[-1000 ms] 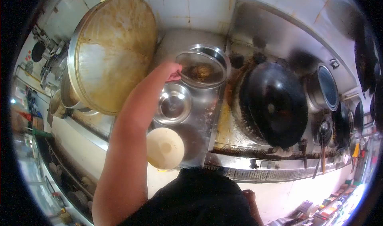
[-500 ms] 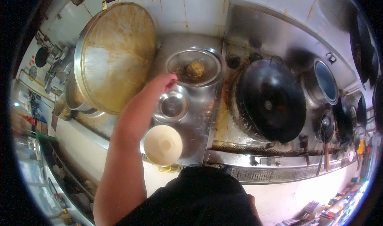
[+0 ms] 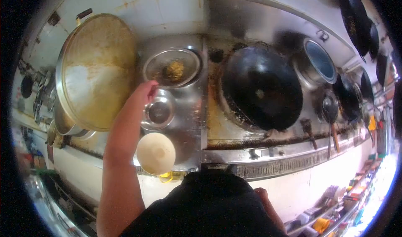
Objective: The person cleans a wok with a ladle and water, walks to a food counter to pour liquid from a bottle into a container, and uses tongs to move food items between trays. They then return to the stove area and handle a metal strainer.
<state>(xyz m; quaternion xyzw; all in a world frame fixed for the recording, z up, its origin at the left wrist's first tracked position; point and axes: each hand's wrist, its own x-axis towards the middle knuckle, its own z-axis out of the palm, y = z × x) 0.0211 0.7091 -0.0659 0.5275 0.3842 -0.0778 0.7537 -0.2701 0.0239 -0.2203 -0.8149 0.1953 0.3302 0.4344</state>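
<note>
My left hand [image 3: 149, 90] reaches forward with its fingers drawn together at the near left rim of a shallow metal strainer [image 3: 190, 61]. What the fingers pinch there, if anything, is too small to tell. Yellowish-brown food bits [image 3: 176, 70] lie in the strainer, which rests over another metal rim. Just below my hand sits a small steel bowl [image 3: 160, 111], and nearer to me a cream-coloured tub [image 3: 155, 153]. Low beside my body hangs my right hand [image 3: 261, 192], away from the counter; its fingers are mostly hidden and small.
A large stained round lid [image 3: 100, 73] leans at the left over a pot [image 3: 69, 122]. To the right a big black wok [image 3: 261, 88] sits on the stove. Beyond it stand a tilted metal pot [image 3: 320, 61] and a ladle [image 3: 328, 105]. More pans [image 3: 356, 23] hang far right.
The whole view has shifted, so the counter and stove appear further left. My left hand keeps its place at the strainer's rim. More of my right hand shows now.
</note>
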